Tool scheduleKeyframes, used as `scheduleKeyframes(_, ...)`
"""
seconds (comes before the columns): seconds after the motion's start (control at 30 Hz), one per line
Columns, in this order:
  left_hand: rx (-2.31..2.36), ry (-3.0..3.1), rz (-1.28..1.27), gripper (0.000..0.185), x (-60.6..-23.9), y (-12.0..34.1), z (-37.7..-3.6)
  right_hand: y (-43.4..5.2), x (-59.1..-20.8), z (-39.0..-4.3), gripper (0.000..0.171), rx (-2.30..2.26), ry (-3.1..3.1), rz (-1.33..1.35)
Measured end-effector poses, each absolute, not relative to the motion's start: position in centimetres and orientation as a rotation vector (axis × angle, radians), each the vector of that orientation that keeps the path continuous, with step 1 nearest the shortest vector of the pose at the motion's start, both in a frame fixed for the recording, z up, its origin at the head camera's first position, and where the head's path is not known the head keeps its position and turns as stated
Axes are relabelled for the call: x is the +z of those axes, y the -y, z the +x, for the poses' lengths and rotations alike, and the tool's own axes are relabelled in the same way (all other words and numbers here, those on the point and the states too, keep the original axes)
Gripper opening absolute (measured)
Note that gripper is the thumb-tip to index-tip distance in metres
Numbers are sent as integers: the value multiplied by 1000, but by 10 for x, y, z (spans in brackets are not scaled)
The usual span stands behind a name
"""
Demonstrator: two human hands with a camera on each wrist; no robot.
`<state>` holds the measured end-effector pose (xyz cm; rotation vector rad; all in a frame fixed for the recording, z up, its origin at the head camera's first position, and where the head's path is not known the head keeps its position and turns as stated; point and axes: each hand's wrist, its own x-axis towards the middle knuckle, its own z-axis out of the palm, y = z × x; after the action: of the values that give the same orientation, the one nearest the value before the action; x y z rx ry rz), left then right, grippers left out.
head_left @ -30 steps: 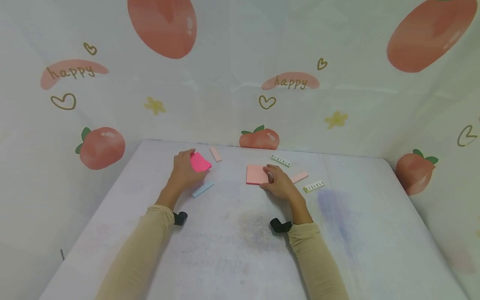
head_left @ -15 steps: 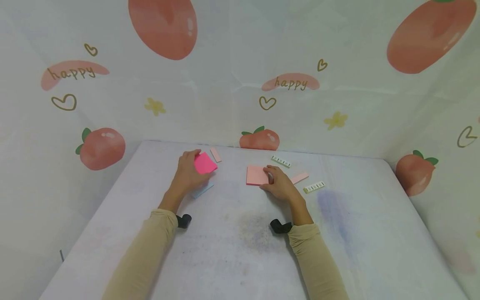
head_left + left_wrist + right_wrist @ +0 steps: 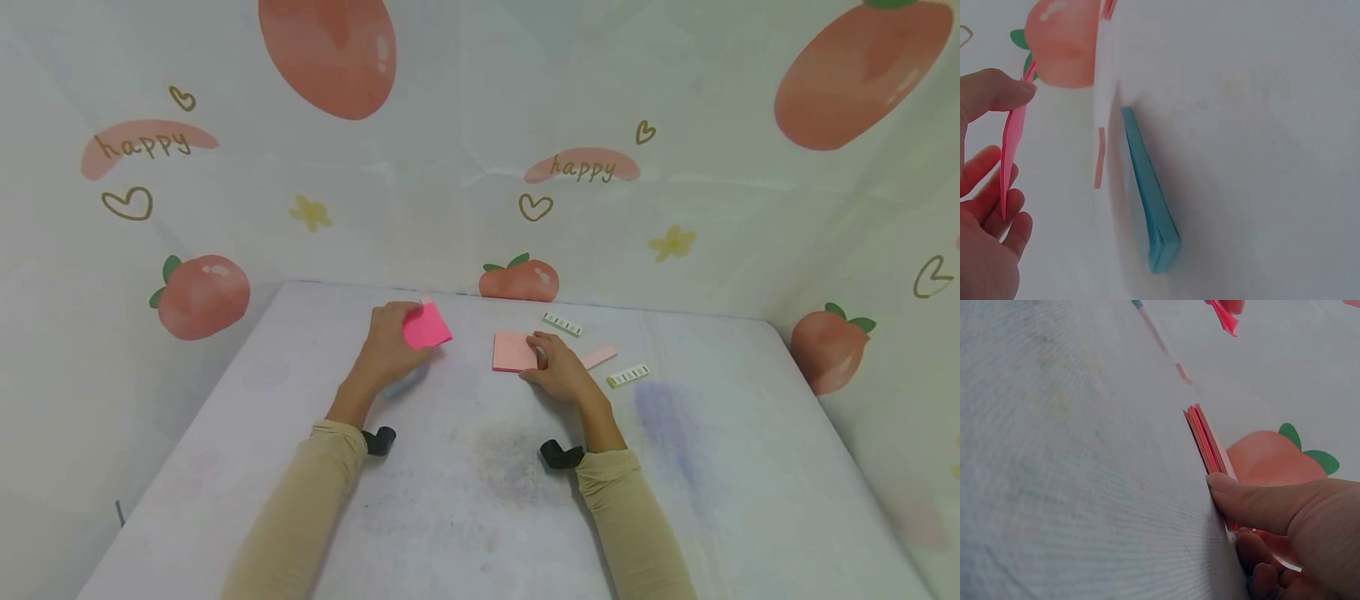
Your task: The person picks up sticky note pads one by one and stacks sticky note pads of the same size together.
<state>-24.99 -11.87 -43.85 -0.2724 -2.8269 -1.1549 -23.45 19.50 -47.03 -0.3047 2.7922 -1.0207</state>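
Observation:
My left hand pinches a thin bright pink sticky note pad by its edges, thumb on the near side, raised off the table. Seen edge-on in the left wrist view, the bright pink pad looks slightly bent. My right hand grips the right end of a square stack of pink sticky notes lying on the table. In the right wrist view the stack shows layers of differing pinks, with the thumb on its near edge. Beneath the left hand lies a blue strip pad, partly hidden in the head view.
A light pink strip lies behind the left hand. Around the right hand are another pink strip and two white patterned strips, one farther back and one to the right. A printed cloth wall borders the white table.
My left hand has carried the bright pink pad rightward, toward the stack, covering more of the blue strip and the pink strip behind. My right hand stays in place on the stack.

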Motion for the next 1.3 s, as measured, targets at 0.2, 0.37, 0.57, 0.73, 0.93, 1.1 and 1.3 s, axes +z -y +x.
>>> scheduleKeyframes(0.2, -1146, 2833, -328, 73, -437, 109, -252, -195, -470, -234, 68, -1025, -2794, -301)
scheduleKeyframes(0.37, -1138, 2852, -362, 71, -437, 100, -253, -195, -470, -233, 68, -1025, -2793, -299)
scheduleKeyframes(0.57, -1150, 2841, -424, 70, -436, 90, -254, -196, -470, -233, 69, -1026, -2784, -294)
scheduleKeyframes(0.73, -1145, 2832, -468, 69, -434, 82, -255, -196, -471, -235, 69, -1020, -2787, -283)
scheduleKeyframes(0.93, -1141, 2824, -512, 69, -435, 73, -257, -194, -473, -236, 68, -1040, -2786, -294)
scheduleKeyframes(1.1, -1219, 2809, -529, 69, -437, 65, -256, -193, -473, -237, 68, -1057, -2772, -326)
scheduleKeyframes(1.3, -1263, 2778, -620, 69, -439, 49, -258, -195, -471, -237, 68, -1052, -2788, -307)
